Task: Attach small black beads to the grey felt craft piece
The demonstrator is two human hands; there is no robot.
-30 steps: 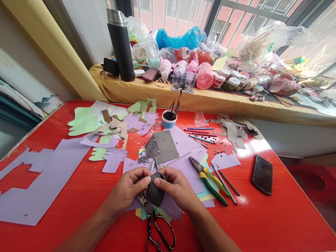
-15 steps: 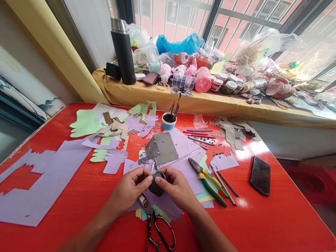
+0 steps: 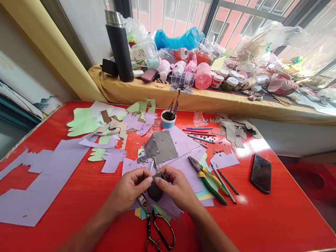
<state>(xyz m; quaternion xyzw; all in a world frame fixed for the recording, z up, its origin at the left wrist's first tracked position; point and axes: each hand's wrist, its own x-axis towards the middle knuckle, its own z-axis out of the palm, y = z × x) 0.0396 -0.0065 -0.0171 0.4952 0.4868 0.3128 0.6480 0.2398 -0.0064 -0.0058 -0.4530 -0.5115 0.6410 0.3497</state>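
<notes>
Between my two hands is a small dark grey piece (image 3: 155,189), curved and leather-like; its exact kind I cannot make out. My left hand (image 3: 133,185) pinches its left edge with thumb and forefinger. On its upper right side, my right hand (image 3: 175,184) grips it, thumb on top. Scissors (image 3: 147,206) with black handles lie just below it, blades partly hidden under the hands. Beyond my fingertips are flat grey sheets (image 3: 166,146) on purple paper (image 3: 183,140), with a clear ruler (image 3: 185,155) and thin pointed tools (image 3: 152,165) near them.
Pliers (image 3: 208,180) and a phone (image 3: 260,173) lie to the right. A small tub (image 3: 168,120) holding dark beads and brushes stands behind. Paper cutouts (image 3: 65,164) cover the left side. Grey scraps (image 3: 231,130) lie at back right. A crowded sill (image 3: 147,92) runs along the window, with a flask (image 3: 120,49).
The grey piece has turned slightly between my fingers, showing more of its smooth face. Both hands keep their hold, almost in the same place. The camera view has shifted a little.
</notes>
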